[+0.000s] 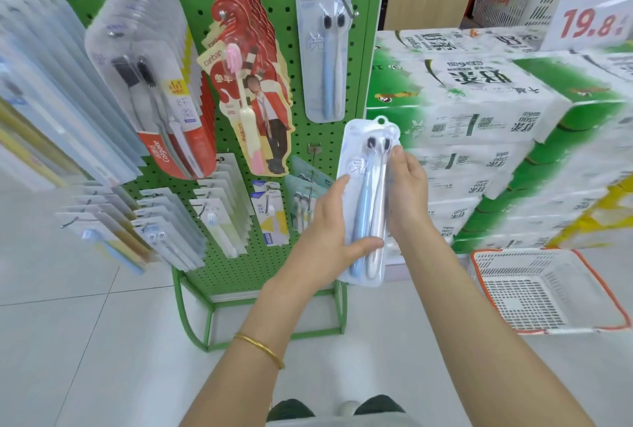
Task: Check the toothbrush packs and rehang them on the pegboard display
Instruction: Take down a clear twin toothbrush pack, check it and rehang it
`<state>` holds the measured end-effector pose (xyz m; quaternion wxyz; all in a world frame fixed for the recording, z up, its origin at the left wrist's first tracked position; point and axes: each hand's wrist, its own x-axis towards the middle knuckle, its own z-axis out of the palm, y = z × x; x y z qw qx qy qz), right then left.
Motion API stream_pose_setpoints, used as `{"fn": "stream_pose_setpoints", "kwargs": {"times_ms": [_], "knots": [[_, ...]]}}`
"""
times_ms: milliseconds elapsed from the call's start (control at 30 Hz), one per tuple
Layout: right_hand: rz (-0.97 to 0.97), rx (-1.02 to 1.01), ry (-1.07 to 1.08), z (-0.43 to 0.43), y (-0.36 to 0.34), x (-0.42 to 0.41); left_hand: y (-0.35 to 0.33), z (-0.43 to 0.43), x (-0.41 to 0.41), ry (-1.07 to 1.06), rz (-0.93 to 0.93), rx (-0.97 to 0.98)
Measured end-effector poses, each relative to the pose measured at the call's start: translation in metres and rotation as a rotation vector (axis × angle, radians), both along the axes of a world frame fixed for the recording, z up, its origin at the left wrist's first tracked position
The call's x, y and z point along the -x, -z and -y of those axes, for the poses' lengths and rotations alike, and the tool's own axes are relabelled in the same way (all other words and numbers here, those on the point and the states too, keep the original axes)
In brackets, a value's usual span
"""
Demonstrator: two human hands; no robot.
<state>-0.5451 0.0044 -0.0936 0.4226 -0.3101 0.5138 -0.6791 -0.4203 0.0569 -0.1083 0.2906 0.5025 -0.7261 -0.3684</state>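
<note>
Checking step, by look of it. Toothbrush pack [368,186] upright, just in front of pegboard [359,67], low right. L hand [329,231] grips lower half, thumb across front. R hand [407,193] pinches edge, thumb nr bristles. Next, prob: lift, thread hang hole [381,121] onto hook [344,1] w/ twin pack [325,56].

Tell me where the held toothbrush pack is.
Head view, centre-right: the toothbrush pack is held by the left hand low down and the right hand near its brush heads, just below the matching pack hanging on the pegboard.

Green pegboard [308,138] — blue-and-white toothbrush pack [368,186].
</note>
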Motion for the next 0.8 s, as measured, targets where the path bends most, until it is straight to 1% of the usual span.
{"fn": "stream_pose_setpoints", "kwargs": {"times_ms": [67, 200, 333, 533, 600, 633, 700, 800], "knots": [[0.050, -0.017, 0.046, 0.003, -0.001, 0.002, 0.002, -0.005, -0.002, 0.037, 0.087, 0.012], [0.039, -0.055, 0.117, 0.006, 0.005, 0.001, 0.004, -0.006, -0.005, 0.075, 0.212, -0.012], [0.077, -0.092, 0.155, 0.010, 0.014, 0.002, 0.004, -0.002, -0.004, 0.090, 0.380, -0.055], [0.086, -0.119, 0.176, 0.010, 0.021, 0.000, 0.006, 0.001, 0.003, 0.066, 0.436, -0.102], [0.096, -0.136, 0.137, 0.009, 0.022, 0.002, 0.007, 0.004, 0.004, 0.059, 0.397, -0.104], [0.127, -0.140, 0.097, 0.008, 0.022, 0.003, 0.006, 0.006, 0.005, 0.056, 0.328, -0.122], [0.196, -0.145, -0.016, 0.006, 0.022, 0.008, 0.000, 0.008, 0.004, 0.049, 0.111, -0.213], [0.148, -0.196, -0.139, 0.003, 0.026, 0.012, -0.010, 0.011, 0.003, 0.063, -0.184, -0.419]]}}
